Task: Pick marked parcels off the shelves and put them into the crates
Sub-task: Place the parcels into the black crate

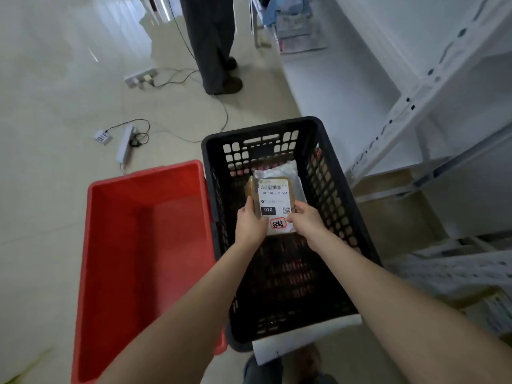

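Pale tiled floor runs under everything here, with a power strip and loose cables lying on it, another person's legs standing further off, and white metal shelves along my right side. Two crates sit side by side on the floor in front of me: a red crate on the left with nothing showing inside it, and a black crate with slotted walls on the right, where a grey bag lies at the far end. I hold the parcel over the black crate, above that bag. My left hand grips its left edge and my right hand grips the right, my fingers curled round the sides so the white label faces up at me. The red hand-drawn mark sits at the near end of the label. It looks to me like a small, flat brown box: stiff enough to keep its shape between my palms, and light, I judge, given how loosely I can carry it. The label face may be a bit slick, so the side edges are the place to hold. I see no sign that it is fragile, but I would lower it rather than drop it.
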A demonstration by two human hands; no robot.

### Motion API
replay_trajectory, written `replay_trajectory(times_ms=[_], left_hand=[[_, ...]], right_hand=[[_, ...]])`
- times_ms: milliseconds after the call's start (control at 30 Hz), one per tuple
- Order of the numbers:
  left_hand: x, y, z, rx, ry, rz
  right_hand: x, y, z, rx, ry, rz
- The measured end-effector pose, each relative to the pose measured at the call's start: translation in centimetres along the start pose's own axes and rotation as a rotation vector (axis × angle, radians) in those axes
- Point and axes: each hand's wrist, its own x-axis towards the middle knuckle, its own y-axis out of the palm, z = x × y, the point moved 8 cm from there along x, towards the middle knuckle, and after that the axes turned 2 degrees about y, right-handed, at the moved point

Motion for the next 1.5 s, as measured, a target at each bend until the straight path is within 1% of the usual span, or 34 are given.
replay_trajectory(times_ms=[167, 333, 533, 633, 700, 767, 900, 967, 1067, 1167, 1267, 1500], left_hand=[[6.9, -0.3, 1.3, 0.136, -0.097, -0.066], [12.6, 0.6, 4.6, 0.160, -0.196, -0.101], [16.0, 1.8, 8.0, 0.221, -0.280, -0.051], [16.4, 1.8, 8.9, 0.246, -0.332, 0.003], [16.1, 1.7, 8.9, 0.273, -0.335, 0.012], [15.7, 1.7, 8.3, 0.288, -0.301, -0.004], [14.8, 2.3, 7.4, 0.420, -0.232, 0.025], [13.8, 2.5, 6.5, 0.510, -0.167, 0.053], [11.7, 2.4, 4.6, 0.638, -0.068, 0.101], [8.9, 2.1, 2.5, 0.772, 0.014, 0.135], [6.0, 2.1, 0.3, 0.828, 0.095, 0.157], [-0.1, 3.5, -3.6, 0.973, 0.301, 0.288]], right_hand=[[7.0, 3.2, 1.2, 0.015, 0.030, 0.073], [12.6, 6.0, 0.6, -0.005, 0.044, 0.137], [15.7, 7.9, -0.5, -0.035, 0.025, 0.192], [15.8, 8.6, -0.3, -0.066, -0.009, 0.229], [15.4, 8.6, 0.1, -0.045, -0.003, 0.254], [15.0, 8.6, 0.5, -0.012, -0.003, 0.282], [14.5, 8.4, 0.6, -0.084, -0.016, 0.286], [13.4, 6.9, 0.7, -0.200, -0.048, 0.232], [11.8, 4.4, 1.4, -0.430, -0.149, 0.130], [9.3, 2.9, 2.4, -0.684, -0.234, 0.079], [6.6, 1.4, 2.7, -0.863, -0.273, 0.029], [-1.4, -1.2, 2.0, -0.935, -0.286, -0.087]])
